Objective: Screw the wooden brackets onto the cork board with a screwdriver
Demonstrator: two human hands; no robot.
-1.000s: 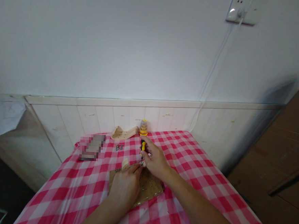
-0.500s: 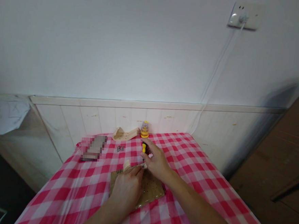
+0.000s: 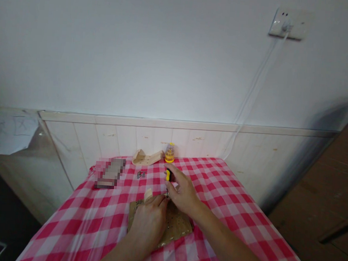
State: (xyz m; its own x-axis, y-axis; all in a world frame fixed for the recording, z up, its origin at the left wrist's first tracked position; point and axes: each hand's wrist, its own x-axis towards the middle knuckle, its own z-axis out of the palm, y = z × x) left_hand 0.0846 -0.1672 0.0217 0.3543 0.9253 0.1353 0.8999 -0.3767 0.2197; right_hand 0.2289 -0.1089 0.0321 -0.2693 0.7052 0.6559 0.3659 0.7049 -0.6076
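Note:
My right hand [image 3: 181, 192] grips a small yellow-and-black screwdriver [image 3: 167, 176], held upright with its tip down at the far edge of a perforated wooden board [image 3: 179, 224]. My left hand [image 3: 149, 222] lies on top of that board, fingers curled near the screwdriver tip and beside a small pale wooden piece [image 3: 148, 194]. The board rests on a red-and-white checked tablecloth [image 3: 224, 213]. What the left fingertips pinch, if anything, is hidden.
Further back on the table lie a few loose screws [image 3: 141, 174], a curved wooden part [image 3: 146, 157], a yellow-capped bit holder [image 3: 169, 153] and a blurred-out flat object [image 3: 110, 173]. A panelled wall stands behind, with a socket [image 3: 288, 23] and cable. A brown door is at right.
The view has tilted up a little, so the table sits lower in frame. Both hands stay at the board's far edge with the screwdriver upright.

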